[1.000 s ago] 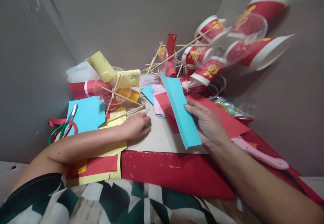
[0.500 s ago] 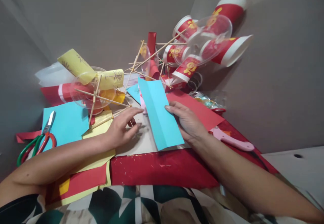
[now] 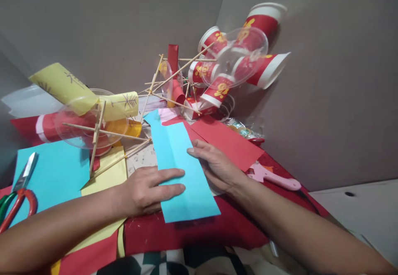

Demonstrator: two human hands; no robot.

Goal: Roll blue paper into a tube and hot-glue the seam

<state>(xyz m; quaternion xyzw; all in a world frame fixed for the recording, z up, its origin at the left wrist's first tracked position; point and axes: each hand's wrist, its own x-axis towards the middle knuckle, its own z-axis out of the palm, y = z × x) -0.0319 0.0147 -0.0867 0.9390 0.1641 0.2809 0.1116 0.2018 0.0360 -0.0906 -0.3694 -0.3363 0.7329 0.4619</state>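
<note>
A folded strip of light blue paper [image 3: 183,171] lies on the work surface in front of me. My left hand [image 3: 149,190] rests flat on its left side, fingers stretched out across the paper. My right hand [image 3: 214,167] lies along the strip's right edge, fingers extended and pressing on it. Neither hand grips anything.
Red-and-green-handled scissors [image 3: 17,192] lie at the far left on a blue sheet [image 3: 49,171]. A clear plastic wheel with yellow paper blades and skewers [image 3: 93,117] stands left of centre. Red paper cups on a clear lid [image 3: 236,59] sit at the back. A pink knife [image 3: 273,177] lies to the right on red paper [image 3: 230,142].
The blue strip has come down from tilted in my right hand to flat and nearer me. My left hand moved right, opened and now lies on it.
</note>
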